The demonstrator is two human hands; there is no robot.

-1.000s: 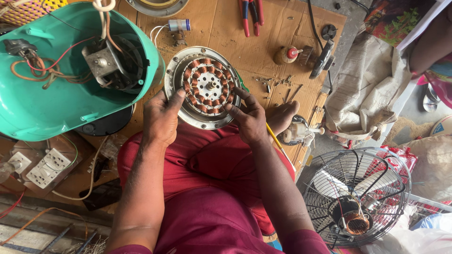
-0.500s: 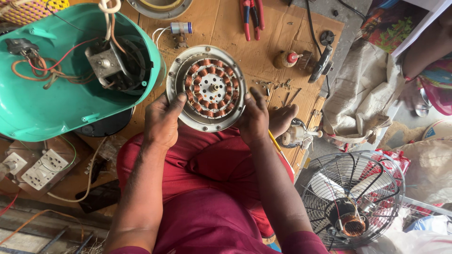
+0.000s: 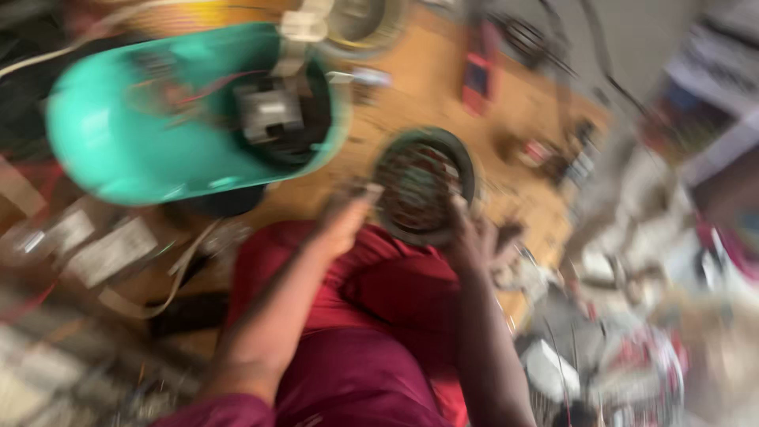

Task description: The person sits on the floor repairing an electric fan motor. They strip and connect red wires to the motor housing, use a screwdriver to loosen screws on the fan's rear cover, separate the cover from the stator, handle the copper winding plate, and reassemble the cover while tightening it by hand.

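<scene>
View swung and blurred since before, two hands (image 3: pixel 348 225) (image 3: pixel 466 241) gripping one round motor stator (image 3: pixel 423 186), one teal housing (image 3: pixel 158 126) beside

A bare strip of the bench (image 3: pixel 411 103) lies open between the green bowl-shaped housing (image 3: pixel 158 134) and the red pliers (image 3: pixel 478 79) (everything blurred), with clutter crowding the right edge.
</scene>
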